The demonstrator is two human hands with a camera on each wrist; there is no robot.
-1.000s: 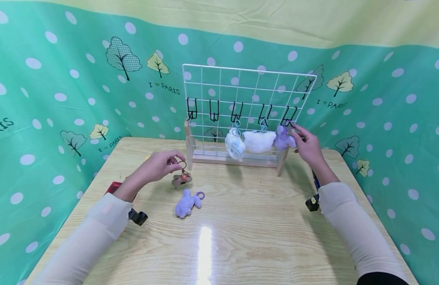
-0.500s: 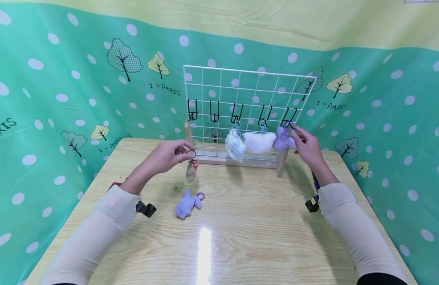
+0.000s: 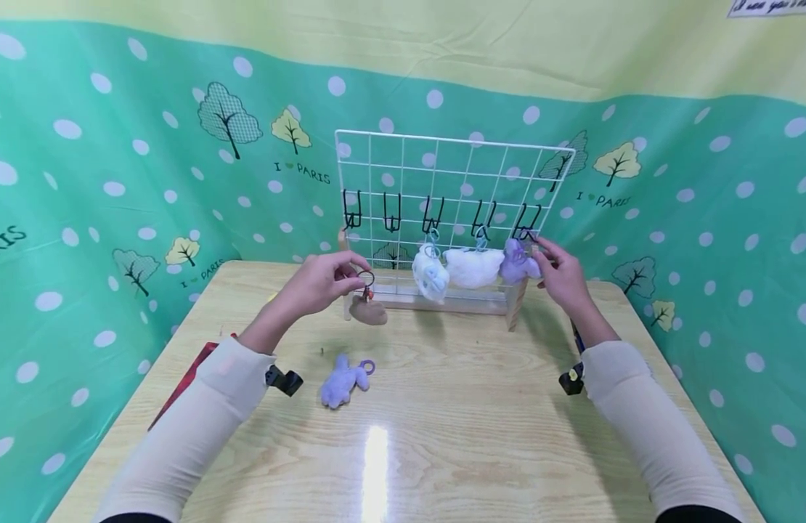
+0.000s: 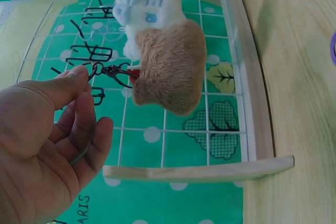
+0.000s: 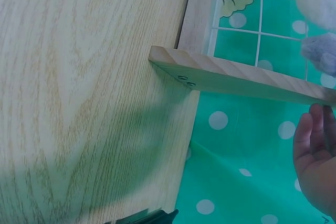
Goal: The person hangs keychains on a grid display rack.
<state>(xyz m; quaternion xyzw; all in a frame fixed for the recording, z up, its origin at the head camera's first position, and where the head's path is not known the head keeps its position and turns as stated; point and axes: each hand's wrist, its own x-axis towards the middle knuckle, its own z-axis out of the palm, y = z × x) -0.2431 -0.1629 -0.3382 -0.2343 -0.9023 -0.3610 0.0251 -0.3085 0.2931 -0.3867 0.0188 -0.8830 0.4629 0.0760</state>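
Observation:
My left hand [image 3: 324, 283] pinches the metal ring of a brown plush keychain [image 4: 173, 66], which dangles in front of the rack's left end with a small red piece at its clasp. The white wire grid rack [image 3: 455, 142] carries a row of black hooks. From the hooks toward its right hang a white and light-blue plush [image 3: 431, 274], a white plush [image 3: 473, 269] and a purple plush [image 3: 517, 263]. At the far right my right hand [image 3: 563, 276] grips the top of the rack's wooden side post [image 5: 226, 74]; its thumb is hidden in the right wrist view.
A second purple plush keychain [image 3: 339, 383] with a purple ring lies on the wooden table [image 3: 481, 436], left of centre. Something red [image 3: 190, 374] lies beside my left forearm. Behind the rack hangs a green dotted curtain [image 3: 141, 145].
My left hand has moved right and up with the brown plush keychain, which has swung and turned, to the rack's left end. My right hand stays at the post. The view tilts slightly up.

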